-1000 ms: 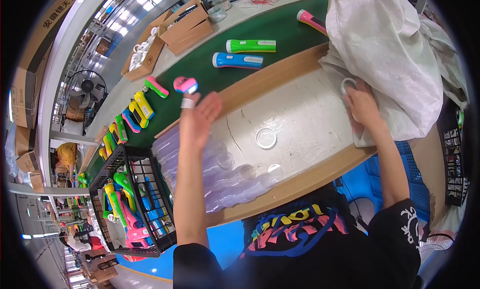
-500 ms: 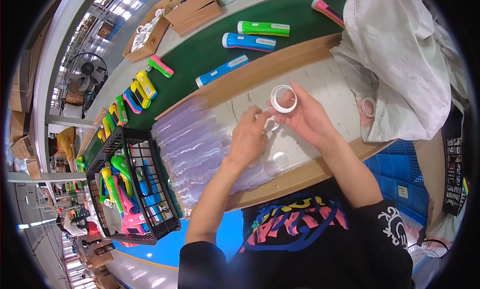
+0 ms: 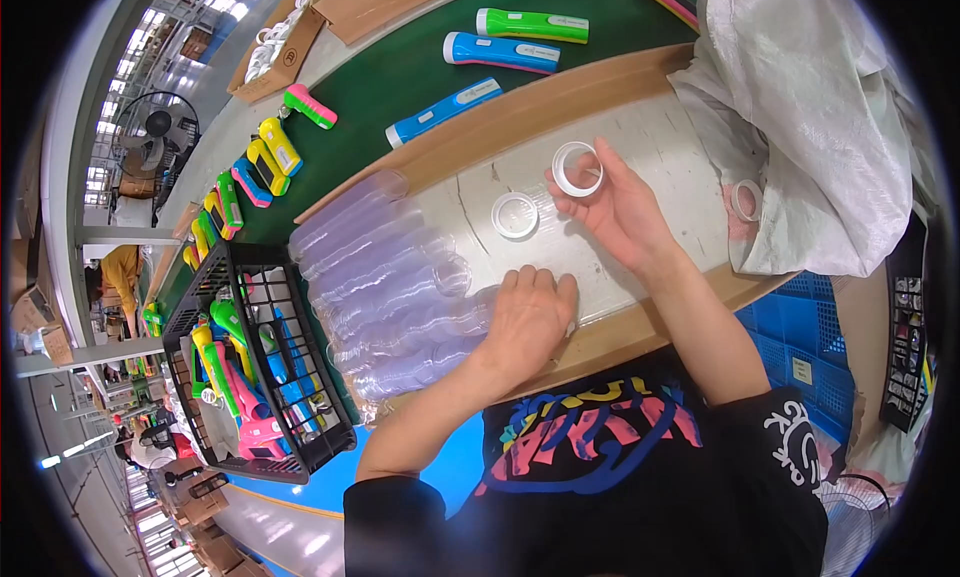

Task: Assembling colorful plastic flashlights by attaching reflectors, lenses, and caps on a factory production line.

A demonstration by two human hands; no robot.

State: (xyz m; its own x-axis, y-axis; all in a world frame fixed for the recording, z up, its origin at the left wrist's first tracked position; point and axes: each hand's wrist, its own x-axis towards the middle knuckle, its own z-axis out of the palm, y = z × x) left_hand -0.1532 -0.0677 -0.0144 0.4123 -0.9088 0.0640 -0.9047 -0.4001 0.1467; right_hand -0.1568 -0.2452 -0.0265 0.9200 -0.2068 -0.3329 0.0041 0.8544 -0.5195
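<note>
In my right hand [image 3: 625,222] is a white plastic ring [image 3: 578,170], gripped by its edge and tilted so its opening shows. A second white ring [image 3: 514,215] lies on the pale bottom of a shallow cardboard tray [image 3: 600,97]. My left hand [image 3: 535,312] is down in the tray, fingers curled, at the end of the nearer rows of stacked clear plastic discs [image 3: 385,267]. Its fingertips are hidden beneath the hand, so what they grip cannot be made out. The discs have a purple tint and fill the tray's left part.
A black basket [image 3: 350,442] of colourful flashlights stands left of the tray. Beyond it, flashlights, including a blue one [image 3: 500,52], lie on the green table [image 3: 370,87]. A white woven sack [image 3: 800,137] covers the tray's right end. Blue crates [image 3: 800,332] stand at right.
My left hand has left the white ring and moved nearer to me, to the disc rows. One white ring now lies in the tray. My right hand still holds its ring, slightly higher.
</note>
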